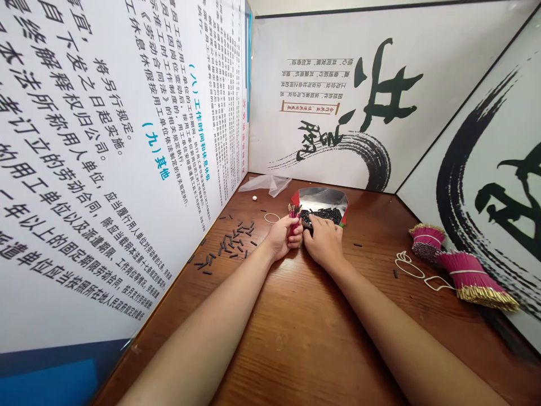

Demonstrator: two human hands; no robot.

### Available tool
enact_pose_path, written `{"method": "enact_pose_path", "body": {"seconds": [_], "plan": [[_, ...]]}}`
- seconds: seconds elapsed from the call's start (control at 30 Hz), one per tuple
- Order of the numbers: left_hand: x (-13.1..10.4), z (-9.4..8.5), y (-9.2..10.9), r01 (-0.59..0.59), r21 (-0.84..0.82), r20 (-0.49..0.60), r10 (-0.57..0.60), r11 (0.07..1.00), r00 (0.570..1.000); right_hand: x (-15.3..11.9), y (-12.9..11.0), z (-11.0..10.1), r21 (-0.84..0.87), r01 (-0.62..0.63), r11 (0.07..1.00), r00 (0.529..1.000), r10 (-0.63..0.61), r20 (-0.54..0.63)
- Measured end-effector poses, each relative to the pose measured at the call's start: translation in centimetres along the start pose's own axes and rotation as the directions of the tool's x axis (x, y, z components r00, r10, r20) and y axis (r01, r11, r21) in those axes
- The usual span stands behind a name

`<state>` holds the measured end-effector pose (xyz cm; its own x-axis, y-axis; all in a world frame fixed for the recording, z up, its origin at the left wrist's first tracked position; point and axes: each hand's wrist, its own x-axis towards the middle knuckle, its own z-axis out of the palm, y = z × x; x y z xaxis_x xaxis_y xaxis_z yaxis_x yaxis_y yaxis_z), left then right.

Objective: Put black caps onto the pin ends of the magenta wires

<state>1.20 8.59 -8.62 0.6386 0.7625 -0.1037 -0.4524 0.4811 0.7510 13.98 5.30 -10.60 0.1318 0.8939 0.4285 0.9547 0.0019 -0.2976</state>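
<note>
My left hand is closed around a small bunch of magenta wires with gold metal tips, some of which carry black ends. Close beside it, my right hand is curled palm down at the front of an open bag with a silvery inside. A heap of short black tubes lies in this bag. Something dark shows between the two hands by the right thumb; whether the right fingers grip it is hard to see, as their tips are partly hidden.
Loose black tubes are scattered on the brown table to the left. Two banded bundles of magenta wires, a smaller one and a larger one, lie right, near white rubber bands. Clear plastic lies at the back. Printed panels enclose the table.
</note>
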Motion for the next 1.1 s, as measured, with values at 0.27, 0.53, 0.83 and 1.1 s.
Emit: {"method": "enact_pose_path", "body": {"seconds": [0.27, 0.53, 0.83, 1.1], "plan": [[0.1, -0.2, -0.3, -0.049, 0.030, 0.008, 0.048, 0.998, 0.999, 0.4, 0.9, 0.4, 0.154, 0.023, 0.988, 0.997, -0.012, -0.070], [0.2, -0.5, -0.4, -0.043, 0.009, 0.034, 0.043, 0.999, 0.999, 0.7, 1.4, 0.6, 0.287, 0.049, 0.957, 0.995, -0.022, -0.098], [0.1, -0.2, -0.4, -0.061, 0.032, -0.019, 0.062, 0.998, 0.998, 0.7, 1.1, 0.8, 0.753, 0.076, 0.654, 0.977, 0.103, -0.187], [0.1, -0.3, -0.4, -0.064, 0.043, 0.012, 0.063, 0.997, 0.998, 0.5, 0.6, 0.6, 0.844, 0.039, 0.536, 0.981, 0.141, -0.135]]}}
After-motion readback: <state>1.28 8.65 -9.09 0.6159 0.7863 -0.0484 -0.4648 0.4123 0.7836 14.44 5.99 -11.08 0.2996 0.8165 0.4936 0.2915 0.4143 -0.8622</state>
